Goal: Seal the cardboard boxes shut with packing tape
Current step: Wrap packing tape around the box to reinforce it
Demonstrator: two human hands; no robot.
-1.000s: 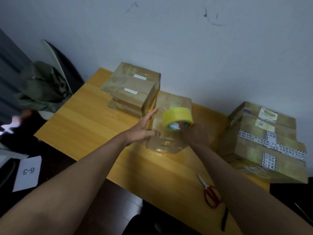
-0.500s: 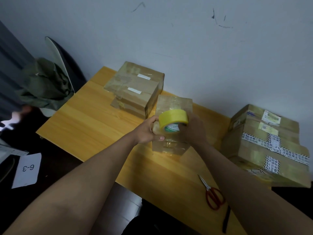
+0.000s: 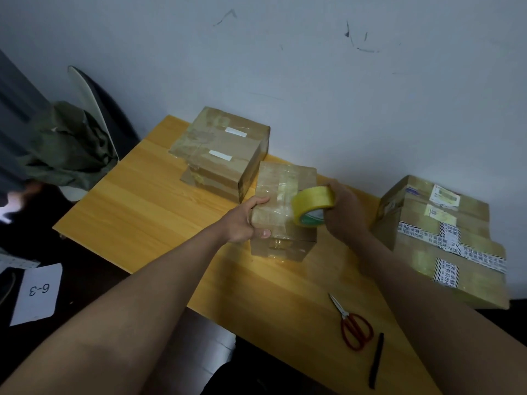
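A small cardboard box [image 3: 285, 183], wrapped in clear tape, stands in the middle of the wooden table [image 3: 142, 212]. My left hand [image 3: 245, 220] grips its near left edge, fingers over the top and thumb on the front face. My right hand [image 3: 345, 212] holds a yellow roll of packing tape [image 3: 312, 202] just above the box's right side. A larger taped box [image 3: 222, 152] lies behind to the left. Another large box [image 3: 445, 243] with printed black-and-white tape sits at the right.
Red-handled scissors [image 3: 353, 326] and a black pen [image 3: 376, 360] lie near the table's front right edge. The wall runs close behind the boxes. A chair with green cloth [image 3: 62, 146] stands left of the table. A paper marked 6-3 [image 3: 37, 293] lies on the floor.
My left hand went from flat against the box's left side to gripping its near left edge. The box now stands squarer on the table. The tape roll shifted to the right of the box top.
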